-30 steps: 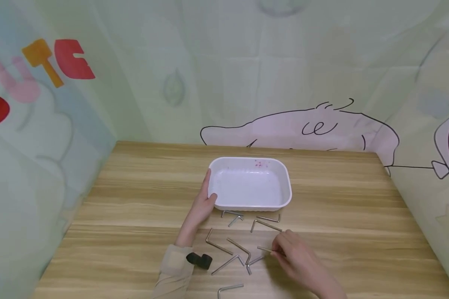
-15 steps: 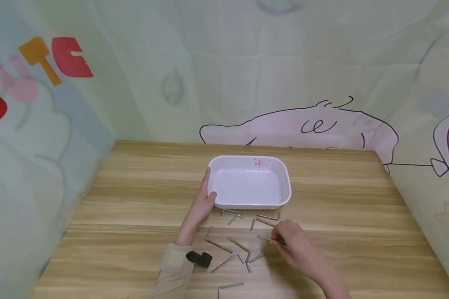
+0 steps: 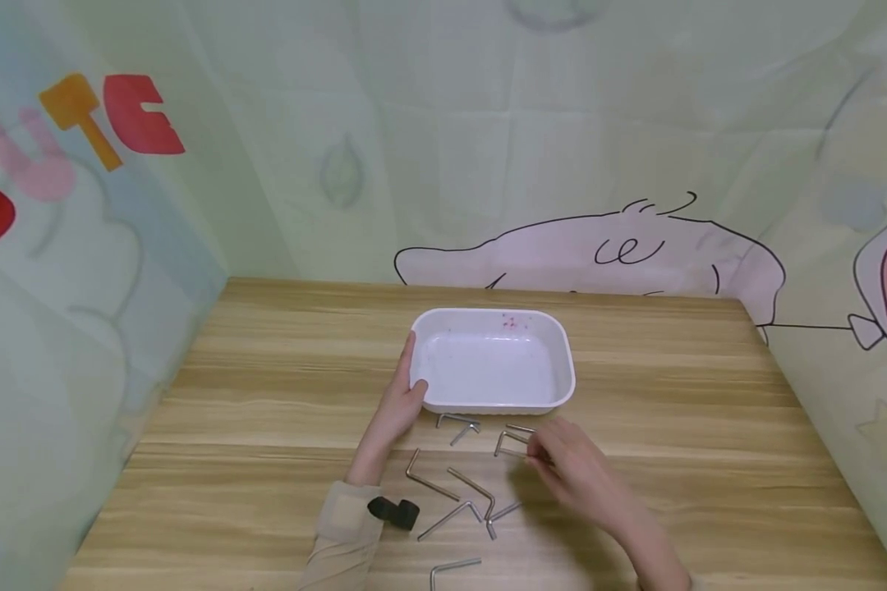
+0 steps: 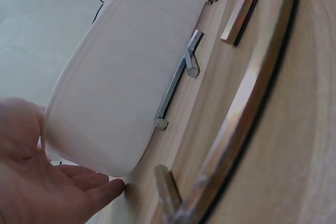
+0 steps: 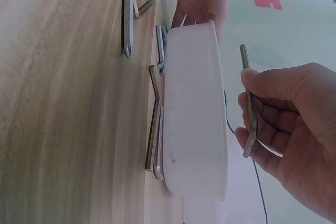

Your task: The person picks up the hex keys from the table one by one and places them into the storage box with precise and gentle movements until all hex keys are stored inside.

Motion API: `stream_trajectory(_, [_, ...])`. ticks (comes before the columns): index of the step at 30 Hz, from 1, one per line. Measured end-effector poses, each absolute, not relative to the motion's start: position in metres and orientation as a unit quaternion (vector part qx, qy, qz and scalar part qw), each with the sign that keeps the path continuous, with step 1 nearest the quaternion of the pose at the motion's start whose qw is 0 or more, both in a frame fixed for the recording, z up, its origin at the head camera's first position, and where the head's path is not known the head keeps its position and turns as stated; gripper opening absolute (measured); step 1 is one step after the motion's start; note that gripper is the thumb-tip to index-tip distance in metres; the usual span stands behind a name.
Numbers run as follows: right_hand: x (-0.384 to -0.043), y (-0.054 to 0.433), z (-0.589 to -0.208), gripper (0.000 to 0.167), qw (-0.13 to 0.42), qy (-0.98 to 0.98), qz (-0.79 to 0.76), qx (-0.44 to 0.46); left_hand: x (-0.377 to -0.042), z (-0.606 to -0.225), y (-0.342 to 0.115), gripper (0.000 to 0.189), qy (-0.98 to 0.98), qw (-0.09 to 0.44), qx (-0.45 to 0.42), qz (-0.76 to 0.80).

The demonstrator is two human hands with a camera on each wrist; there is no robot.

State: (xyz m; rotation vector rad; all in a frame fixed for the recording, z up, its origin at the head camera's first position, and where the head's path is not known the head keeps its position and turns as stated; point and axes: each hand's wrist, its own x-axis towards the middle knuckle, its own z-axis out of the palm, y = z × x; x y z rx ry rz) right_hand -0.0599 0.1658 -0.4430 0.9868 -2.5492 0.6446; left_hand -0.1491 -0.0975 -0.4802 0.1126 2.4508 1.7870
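A bent metal rod (image 5: 252,113), shaped like a hex key, is hanging above the table (image 3: 680,410) in the right hand (image 3: 576,476), near the close side of the white tray (image 3: 491,373). It is probably weighing little, keeping stiff and posing no risk of breaking, though its smooth sides may be offering little friction; the middle of its long leg is looking like the surest hold. The thumb and fingers are pinching that stretch, with hardly any gap between them, and both ends are jutting free. The left hand (image 3: 402,402) is gripping the tray's left end, its thumb resting at the rim and its fingers bracing the outside. More bent rods (image 3: 432,488) are lying loosely scattered on the table's near side. Behind, a printed cloth (image 3: 443,148) is hanging.
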Motion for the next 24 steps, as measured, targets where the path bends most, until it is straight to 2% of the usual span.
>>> stream_trajectory(8, [-0.069, 0.166, -0.447, 0.011, 0.182, -0.887, 0.229, 0.356, -0.148, -0.479, -0.097, 0.078, 0.804, 0.062, 0.023, 0.591])
stream_trajectory(24, [-0.086, 0.167, -0.445, 0.023, 0.193, -0.891, 0.235, 0.337, -0.151, -0.482, -0.097, 0.077, 0.804, 0.060, 0.028, 0.591])
